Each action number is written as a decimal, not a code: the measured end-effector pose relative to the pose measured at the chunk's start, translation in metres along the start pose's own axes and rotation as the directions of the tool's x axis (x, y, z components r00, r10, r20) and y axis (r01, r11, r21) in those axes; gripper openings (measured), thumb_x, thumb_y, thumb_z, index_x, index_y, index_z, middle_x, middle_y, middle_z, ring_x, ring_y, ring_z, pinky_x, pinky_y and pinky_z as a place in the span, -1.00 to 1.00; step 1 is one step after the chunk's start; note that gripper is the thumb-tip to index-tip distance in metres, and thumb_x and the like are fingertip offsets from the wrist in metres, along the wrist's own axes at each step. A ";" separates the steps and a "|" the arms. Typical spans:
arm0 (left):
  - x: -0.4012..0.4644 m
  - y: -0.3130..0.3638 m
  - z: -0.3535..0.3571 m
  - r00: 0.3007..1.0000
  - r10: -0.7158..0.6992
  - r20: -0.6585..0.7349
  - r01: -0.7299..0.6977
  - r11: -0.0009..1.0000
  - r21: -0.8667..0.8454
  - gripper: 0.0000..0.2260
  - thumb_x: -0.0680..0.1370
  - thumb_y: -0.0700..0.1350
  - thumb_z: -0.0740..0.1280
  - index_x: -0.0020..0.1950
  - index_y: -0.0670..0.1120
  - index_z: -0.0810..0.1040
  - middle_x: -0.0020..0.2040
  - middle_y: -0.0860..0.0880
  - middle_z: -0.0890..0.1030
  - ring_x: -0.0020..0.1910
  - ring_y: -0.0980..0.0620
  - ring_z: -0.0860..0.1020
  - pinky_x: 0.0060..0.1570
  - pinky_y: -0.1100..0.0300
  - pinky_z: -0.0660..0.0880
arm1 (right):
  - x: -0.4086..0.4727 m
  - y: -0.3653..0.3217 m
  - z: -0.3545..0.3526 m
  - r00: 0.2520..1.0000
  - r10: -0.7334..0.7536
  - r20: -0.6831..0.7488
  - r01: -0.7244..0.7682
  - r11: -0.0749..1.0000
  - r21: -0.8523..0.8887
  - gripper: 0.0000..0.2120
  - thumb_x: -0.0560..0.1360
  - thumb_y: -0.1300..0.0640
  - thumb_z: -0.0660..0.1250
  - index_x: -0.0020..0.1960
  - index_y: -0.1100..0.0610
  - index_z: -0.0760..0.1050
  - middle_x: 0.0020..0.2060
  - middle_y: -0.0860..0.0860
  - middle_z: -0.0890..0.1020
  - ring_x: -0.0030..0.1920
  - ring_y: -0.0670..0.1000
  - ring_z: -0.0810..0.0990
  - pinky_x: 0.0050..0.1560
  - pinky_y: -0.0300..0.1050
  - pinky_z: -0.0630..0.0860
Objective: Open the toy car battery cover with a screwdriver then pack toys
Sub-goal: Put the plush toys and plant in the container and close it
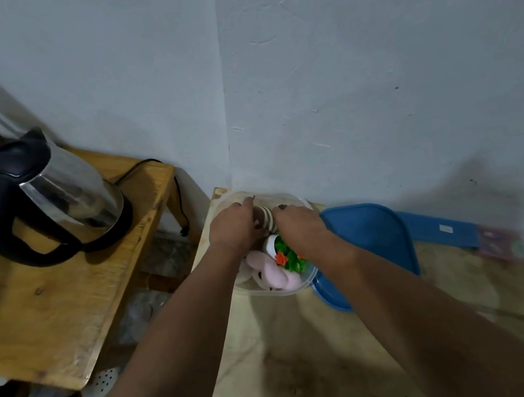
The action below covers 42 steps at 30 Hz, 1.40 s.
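Note:
A clear plastic container (310, 276) stands at the far corner of a pale table, against the wall. Inside it lie a pink plush toy (271, 269) and a green plastic plant toy with orange flowers (289, 256). At the container's far end sits a brown and cream striped toy (266, 219). My left hand (232, 226) and my right hand (300, 223) are both reaching into the container, one on each side of the striped toy, fingers curled around it. Neither a toy car nor a screwdriver is in view.
A blue lid (372, 244) leans beside the container on the right, with a blue strip (436, 231) behind it. A steel kettle (56, 197) with a black handle stands on a wooden table (69, 304) to the left. Walls close off the corner.

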<state>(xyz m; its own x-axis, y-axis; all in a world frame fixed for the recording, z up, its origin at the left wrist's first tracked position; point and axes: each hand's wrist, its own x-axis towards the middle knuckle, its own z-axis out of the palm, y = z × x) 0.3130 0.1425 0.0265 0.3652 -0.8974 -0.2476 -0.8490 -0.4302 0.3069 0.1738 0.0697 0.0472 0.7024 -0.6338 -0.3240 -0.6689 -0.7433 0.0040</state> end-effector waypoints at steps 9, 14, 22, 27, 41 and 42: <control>-0.063 -0.009 -0.022 0.955 -0.031 -0.295 0.036 0.999 0.012 -0.58 0.60 0.16 0.33 0.35 -0.05 0.58 0.28 -0.13 0.59 0.26 -0.22 0.49 0.10 -0.11 0.55 | -0.043 0.038 -0.028 0.936 0.271 -0.223 -0.174 0.910 0.376 -0.80 0.56 0.15 0.21 0.15 0.10 0.51 -0.01 0.10 0.64 -0.02 0.18 0.61 -0.09 0.04 0.57; -0.096 -0.024 -0.017 0.939 -0.278 -0.204 0.253 0.957 -0.140 -0.50 0.59 0.10 0.37 0.48 -0.04 0.45 0.41 -0.16 0.48 0.36 -0.25 0.43 0.17 -0.17 0.53 | -0.099 0.098 -0.012 0.769 0.639 -0.019 -0.586 0.716 0.379 -0.60 0.50 0.03 0.34 0.27 0.11 0.32 0.17 0.18 0.50 0.19 0.26 0.51 0.10 0.16 0.51; -0.104 -0.027 -0.005 0.892 -0.447 -0.060 0.410 0.860 -0.304 -0.70 0.61 -0.10 0.28 0.34 -0.04 0.56 0.17 -0.16 0.61 0.11 -0.24 0.62 0.06 -0.15 0.61 | -0.133 0.136 0.026 0.557 0.767 0.318 -0.821 0.454 0.345 -0.10 0.43 -0.25 0.41 0.55 0.03 0.01 0.37 0.23 0.42 0.35 0.29 0.41 0.27 0.27 0.29; -0.103 -0.023 0.000 0.881 -0.472 -0.042 0.431 0.835 -0.342 -0.75 0.62 -0.22 0.27 0.28 -0.10 0.58 0.09 -0.18 0.65 0.05 -0.21 0.63 -0.10 0.02 0.51 | -0.134 0.137 0.026 0.535 0.796 0.284 -0.820 0.408 0.400 -0.35 0.45 -0.12 0.40 0.41 0.05 0.21 0.28 0.18 0.47 0.27 0.25 0.47 0.25 0.24 0.31; -0.091 -0.025 -0.007 0.878 -0.478 0.041 0.447 0.783 -0.432 -0.66 0.63 -0.26 0.29 0.41 -0.10 0.53 0.18 -0.20 0.64 0.13 -0.22 0.62 0.12 -0.18 0.63 | -0.102 0.067 -0.099 0.919 0.305 -0.251 -0.044 0.711 0.702 -0.92 0.48 0.02 0.41 -0.06 -0.02 0.54 -0.18 -0.08 0.64 -0.14 0.00 0.63 -0.14 -0.07 0.57; -0.091 -0.025 -0.008 0.877 -0.477 0.052 0.448 0.775 -0.446 -0.66 0.64 -0.26 0.28 0.42 -0.12 0.53 0.19 -0.22 0.63 0.14 -0.22 0.62 0.14 -0.17 0.63 | -0.101 0.054 -0.102 0.918 0.248 -0.308 0.022 0.747 0.665 -0.91 0.48 0.01 0.40 -0.04 -0.03 0.55 -0.16 -0.08 0.65 -0.14 0.00 0.63 -0.13 -0.06 0.58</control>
<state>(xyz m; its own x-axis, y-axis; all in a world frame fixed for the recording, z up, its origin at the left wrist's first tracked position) 0.3043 0.2339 0.0483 0.7059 -0.5767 -0.4112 -0.3242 -0.7792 0.5363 0.0921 0.0716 0.1767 0.5543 -0.8323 -0.0049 -0.6461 -0.4266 -0.6329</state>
